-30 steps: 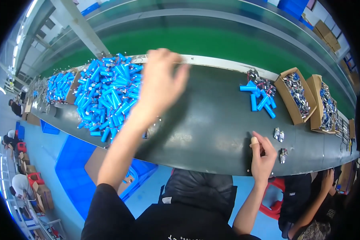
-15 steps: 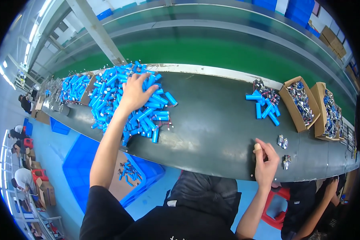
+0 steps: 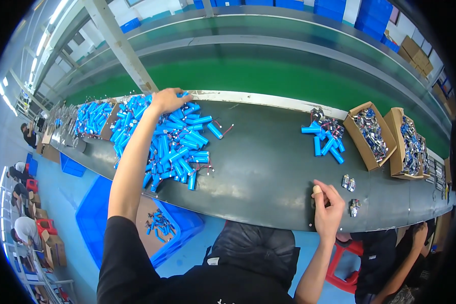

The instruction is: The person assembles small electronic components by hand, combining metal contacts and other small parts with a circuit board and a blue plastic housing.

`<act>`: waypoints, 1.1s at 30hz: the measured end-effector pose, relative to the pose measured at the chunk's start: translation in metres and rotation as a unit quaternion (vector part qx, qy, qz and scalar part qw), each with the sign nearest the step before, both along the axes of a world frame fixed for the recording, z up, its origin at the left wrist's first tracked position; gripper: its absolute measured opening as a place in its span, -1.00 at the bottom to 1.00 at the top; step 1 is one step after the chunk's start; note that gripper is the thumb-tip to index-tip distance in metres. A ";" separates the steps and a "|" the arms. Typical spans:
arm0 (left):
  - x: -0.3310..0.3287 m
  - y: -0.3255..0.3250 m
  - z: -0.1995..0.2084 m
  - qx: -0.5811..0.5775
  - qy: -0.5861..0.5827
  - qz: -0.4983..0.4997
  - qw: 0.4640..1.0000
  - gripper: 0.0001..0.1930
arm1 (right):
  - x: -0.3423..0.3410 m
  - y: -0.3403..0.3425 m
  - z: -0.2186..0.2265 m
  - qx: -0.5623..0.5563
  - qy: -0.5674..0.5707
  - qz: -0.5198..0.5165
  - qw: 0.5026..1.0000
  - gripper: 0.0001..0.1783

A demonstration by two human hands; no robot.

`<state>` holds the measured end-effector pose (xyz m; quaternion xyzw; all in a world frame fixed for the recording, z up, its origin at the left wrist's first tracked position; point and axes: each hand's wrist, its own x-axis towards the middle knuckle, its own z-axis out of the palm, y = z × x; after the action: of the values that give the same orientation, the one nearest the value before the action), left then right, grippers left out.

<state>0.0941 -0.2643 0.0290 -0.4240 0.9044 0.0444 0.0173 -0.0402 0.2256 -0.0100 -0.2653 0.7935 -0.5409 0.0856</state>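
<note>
My left hand (image 3: pixel 169 100) reaches to the far side of a heaped pile of blue cylindrical batteries (image 3: pixel 180 139) with thin red and black leads. Its fingers are bent together around a blue battery (image 3: pixel 185 96), which shows partly at the fingertips. My right hand (image 3: pixel 329 206) is held over the near edge of the dark worktop, fingers curled toward the thumb, which has a tan cover on its tip. Whatever it may hold is hidden. Beside it lie small silver-and-dark electronic parts (image 3: pixel 348 182). Beyond is a smaller group of blue batteries (image 3: pixel 330 143).
Cardboard boxes (image 3: pixel 364 144) full of small parts line the right side. More blue batteries (image 3: pixel 92 117) stand at the far left. A large blue bin (image 3: pixel 93 213) sits below the left edge. A post (image 3: pixel 121 48) rises behind. Another person's arm (image 3: pixel 403 268) is at lower right.
My left hand has moved to the pile's far side, and its spread fingers have drawn together. My right hand stays curled in much the same place. The whole view has shifted slightly.
</note>
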 end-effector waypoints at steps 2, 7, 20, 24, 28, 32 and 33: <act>0.002 0.017 0.002 0.036 -0.007 0.001 0.999 -0.31 | -0.001 -0.001 0.001 -0.003 -0.004 0.001 1.000 -0.81; 0.017 0.051 0.011 0.068 0.008 -0.054 0.996 -0.43 | -0.003 0.000 0.002 0.006 -0.007 0.009 1.000 -0.82; -0.022 0.169 0.005 -0.117 0.120 -0.395 0.903 -0.82 | -0.005 0.003 -0.002 -0.006 -0.015 0.014 1.000 -0.81; -0.022 0.172 -0.003 -0.104 0.130 -0.379 0.910 -0.87 | -0.003 -0.001 0.000 -0.021 -0.009 0.013 1.000 -0.81; -0.035 0.190 0.014 0.310 0.341 -0.217 0.860 -0.87 | -0.003 0.003 0.005 0.003 -0.019 0.008 1.000 -0.80; -0.054 0.213 0.025 0.534 0.476 -0.238 0.657 -0.86 | -0.005 0.006 0.000 0.002 -0.002 -0.001 1.000 -0.79; -0.057 0.222 0.027 0.542 0.472 -0.244 0.651 -0.86 | -0.004 0.003 -0.001 -0.004 -0.001 0.007 1.000 -0.79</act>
<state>0.0374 -0.0422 0.0561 -0.0246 0.6767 0.7147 -0.1752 -0.0445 0.2290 -0.0106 -0.2708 0.7894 -0.5436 0.0898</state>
